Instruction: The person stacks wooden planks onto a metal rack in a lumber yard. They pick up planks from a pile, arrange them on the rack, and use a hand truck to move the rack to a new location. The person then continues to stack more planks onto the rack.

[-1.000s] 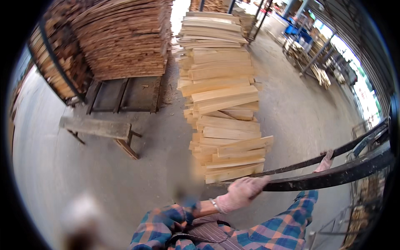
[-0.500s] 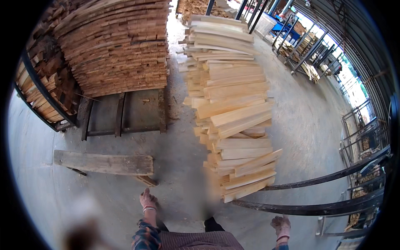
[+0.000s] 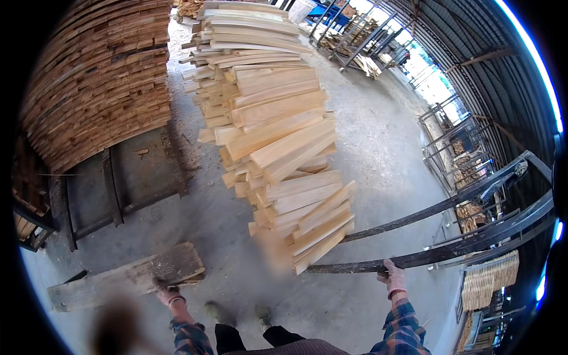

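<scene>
My left hand (image 3: 170,294), in a pale glove, is at the near edge of a worn wooden bench (image 3: 127,276). Its fingers look curled over that edge, though they are dark and slightly blurred. On the right, my gloved right hand (image 3: 393,278) is closed on the nearer of two dark metal rails (image 3: 432,257). These rails run from the near end of a long stack of pale boards (image 3: 302,192) out to the right. The boards lie crosswise in uneven, partly slanted layers.
A tall stack of reddish-brown boards (image 3: 106,89) rises at the left, behind a low dark metal frame (image 3: 112,186). Racks with wood (image 3: 467,216) line the right side. A cart with boards (image 3: 361,56) stands far back. Sawdust and scraps lie on the concrete floor (image 3: 378,160).
The view has turned, shifting the stacks leftward. My left hand has come to the bench's edge. My right hand has moved from beside the rails onto the nearer one.
</scene>
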{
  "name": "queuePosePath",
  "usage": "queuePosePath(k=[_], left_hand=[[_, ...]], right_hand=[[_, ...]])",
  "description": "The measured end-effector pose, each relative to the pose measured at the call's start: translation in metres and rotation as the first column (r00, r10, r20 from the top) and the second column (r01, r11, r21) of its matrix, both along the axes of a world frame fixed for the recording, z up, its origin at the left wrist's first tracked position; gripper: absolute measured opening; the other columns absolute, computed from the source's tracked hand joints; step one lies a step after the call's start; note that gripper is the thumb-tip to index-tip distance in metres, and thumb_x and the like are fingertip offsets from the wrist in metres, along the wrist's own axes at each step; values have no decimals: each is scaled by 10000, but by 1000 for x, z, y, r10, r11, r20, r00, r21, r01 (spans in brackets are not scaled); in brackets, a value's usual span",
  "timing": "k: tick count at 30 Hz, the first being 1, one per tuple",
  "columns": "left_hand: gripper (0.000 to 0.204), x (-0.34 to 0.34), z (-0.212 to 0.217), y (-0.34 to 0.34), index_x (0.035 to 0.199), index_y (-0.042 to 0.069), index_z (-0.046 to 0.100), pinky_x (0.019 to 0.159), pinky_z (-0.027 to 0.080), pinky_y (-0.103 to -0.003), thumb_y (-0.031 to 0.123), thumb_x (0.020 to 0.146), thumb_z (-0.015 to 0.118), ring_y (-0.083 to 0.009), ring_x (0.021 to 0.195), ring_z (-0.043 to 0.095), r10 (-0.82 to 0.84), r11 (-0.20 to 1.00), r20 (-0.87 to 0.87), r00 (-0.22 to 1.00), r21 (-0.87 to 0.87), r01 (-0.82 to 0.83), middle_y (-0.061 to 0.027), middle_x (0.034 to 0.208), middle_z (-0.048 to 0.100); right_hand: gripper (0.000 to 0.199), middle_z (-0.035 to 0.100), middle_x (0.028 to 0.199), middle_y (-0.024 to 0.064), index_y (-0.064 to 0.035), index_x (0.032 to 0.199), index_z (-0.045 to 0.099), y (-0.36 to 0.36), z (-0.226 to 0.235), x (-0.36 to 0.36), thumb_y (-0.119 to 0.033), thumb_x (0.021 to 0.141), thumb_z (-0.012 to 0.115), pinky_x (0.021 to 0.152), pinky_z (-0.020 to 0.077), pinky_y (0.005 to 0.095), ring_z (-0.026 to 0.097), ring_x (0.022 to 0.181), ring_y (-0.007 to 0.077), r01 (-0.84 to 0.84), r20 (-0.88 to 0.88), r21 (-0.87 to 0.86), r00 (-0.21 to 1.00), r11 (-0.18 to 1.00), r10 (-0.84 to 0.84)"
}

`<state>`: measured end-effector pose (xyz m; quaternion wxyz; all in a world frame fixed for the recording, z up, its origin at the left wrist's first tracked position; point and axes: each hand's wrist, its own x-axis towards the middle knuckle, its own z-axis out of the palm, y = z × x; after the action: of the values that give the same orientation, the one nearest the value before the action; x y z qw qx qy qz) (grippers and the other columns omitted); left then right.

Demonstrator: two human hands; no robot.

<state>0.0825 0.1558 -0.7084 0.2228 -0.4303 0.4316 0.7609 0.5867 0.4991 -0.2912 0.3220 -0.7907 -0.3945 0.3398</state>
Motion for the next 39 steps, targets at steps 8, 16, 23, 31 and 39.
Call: queuePosePath(k=[8, 16, 23, 31, 39], left_hand=[[454, -22, -10, -45, 1253, 70, 581, 1029, 392, -381, 379, 921, 597, -226, 1181, 513, 266, 940, -94, 959, 247, -236, -59, 1314, 555], [649, 50, 62, -170, 1437, 7, 324, 1106, 291, -348, 460, 980, 408, -277, 1285, 424, 58, 974, -42, 997, -217, -65, -156, 1444, 405], [730, 168, 84, -354, 1365, -29, 438, 1044, 345, -353, 548, 920, 482, -290, 1250, 450, -50, 854, -136, 989, -519, -28, -145, 1372, 487], [705, 253, 84, -349, 1352, -33, 451, 1011, 370, -360, 516, 915, 510, -295, 1200, 483, -228, 767, 313, 922, -525, 368, -164, 1327, 517], [681, 269, 100, -393, 1339, -38, 464, 978, 394, -368, 485, 909, 538, -300, 1150, 516, -364, 606, 520, 773, -498, 620, -183, 1281, 548]], right_hand=[[474, 645, 817, 70, -101, 1260, 526, -1, -27, 24, -243, 834, 679, 446, 533, 325, 630, 581, 183, -41, -5, 50, 999, 998, 41], [216, 616, 741, 56, -86, 973, 611, 10, -29, 44, -249, 843, 667, 402, 491, 305, 582, 508, 177, -56, 36, 28, 998, 998, 55], [222, 623, 745, 67, -52, 893, 634, 7, -20, 35, -243, 812, 714, 377, 500, 298, 567, 470, 161, -166, 96, -27, 981, 986, 167], [254, 542, 629, 63, -54, 810, 587, 7, 2, 24, -291, 837, 676, 353, 471, 322, 528, 424, 179, -190, 166, -5, 968, 982, 188], [364, 392, 535, 14, -93, 685, 441, -9, -20, 2, -332, 887, 628, 323, 294, 283, 376, 380, 125, -7, 34, 60, 999, 998, 5]])
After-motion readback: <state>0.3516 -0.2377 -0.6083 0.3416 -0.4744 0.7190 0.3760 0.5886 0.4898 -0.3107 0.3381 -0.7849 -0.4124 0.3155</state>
